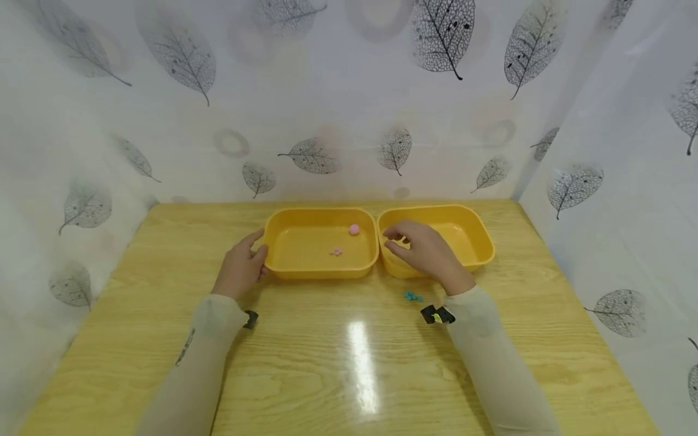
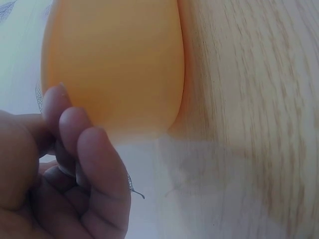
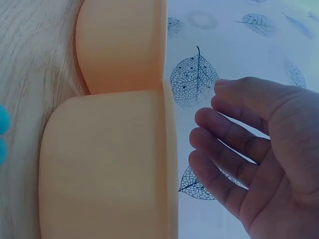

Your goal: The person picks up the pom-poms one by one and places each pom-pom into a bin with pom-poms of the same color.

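My left hand (image 1: 240, 266) rests against the outer left end of the left tray (image 1: 322, 266), thumb up near its rim, fingers (image 2: 94, 159) loosely curled beside the wall; I can't tell whether they grip it. My right hand (image 1: 422, 248) hovers palm down over the near left corner of the right tray (image 1: 480, 242), its 4 fingers (image 3: 224, 149) relaxed, slightly bent and holding nothing. Both forearms, in pale sleeves, angle inward toward the left tray, each with a small black device at the wrist.
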### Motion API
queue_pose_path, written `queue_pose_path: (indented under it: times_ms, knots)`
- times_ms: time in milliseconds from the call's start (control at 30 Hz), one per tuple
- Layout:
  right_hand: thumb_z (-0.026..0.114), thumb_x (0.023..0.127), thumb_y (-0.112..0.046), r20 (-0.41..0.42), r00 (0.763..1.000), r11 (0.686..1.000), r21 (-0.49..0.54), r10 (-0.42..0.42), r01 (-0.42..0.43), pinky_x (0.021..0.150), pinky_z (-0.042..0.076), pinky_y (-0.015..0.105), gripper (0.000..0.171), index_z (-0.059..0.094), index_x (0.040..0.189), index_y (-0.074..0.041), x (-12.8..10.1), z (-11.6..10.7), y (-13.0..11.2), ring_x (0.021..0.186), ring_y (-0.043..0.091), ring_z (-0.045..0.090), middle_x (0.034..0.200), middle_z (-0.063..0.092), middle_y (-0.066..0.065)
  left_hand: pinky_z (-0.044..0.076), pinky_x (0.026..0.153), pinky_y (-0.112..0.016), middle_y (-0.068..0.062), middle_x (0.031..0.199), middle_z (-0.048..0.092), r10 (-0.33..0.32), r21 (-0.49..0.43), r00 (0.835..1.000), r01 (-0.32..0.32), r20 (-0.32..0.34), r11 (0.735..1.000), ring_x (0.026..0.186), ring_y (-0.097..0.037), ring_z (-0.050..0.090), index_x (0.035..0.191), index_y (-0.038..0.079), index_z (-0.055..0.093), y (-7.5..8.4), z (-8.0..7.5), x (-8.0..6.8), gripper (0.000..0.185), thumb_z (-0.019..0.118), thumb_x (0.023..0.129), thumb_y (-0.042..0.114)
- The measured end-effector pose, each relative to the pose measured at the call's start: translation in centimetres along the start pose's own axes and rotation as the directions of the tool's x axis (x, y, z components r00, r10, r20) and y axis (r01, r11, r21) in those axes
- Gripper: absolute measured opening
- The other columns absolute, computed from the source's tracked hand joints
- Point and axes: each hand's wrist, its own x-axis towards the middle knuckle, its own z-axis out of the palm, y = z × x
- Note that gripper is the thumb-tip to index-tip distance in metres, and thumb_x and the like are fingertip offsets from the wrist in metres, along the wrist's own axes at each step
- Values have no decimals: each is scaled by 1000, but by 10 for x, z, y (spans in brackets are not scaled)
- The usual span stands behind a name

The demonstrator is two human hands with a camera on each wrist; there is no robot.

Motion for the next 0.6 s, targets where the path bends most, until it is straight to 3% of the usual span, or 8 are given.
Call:
queue_pose_path:
  times_ms: [600]
  knots:
    - [68, 102, -26, 0, 1000, 999, -38, 17, -17, 89, 56, 43, 20, 74, 114, -12, -7, -1, 4, 101, 22, 66, 110, 72, 3, 52, 55, -29, -9, 75, 70, 28, 9, 999, -28, -26, 1000, 59, -17, 61, 163, 12, 33, 1, 2, -1, 55, 45, 110, 25]
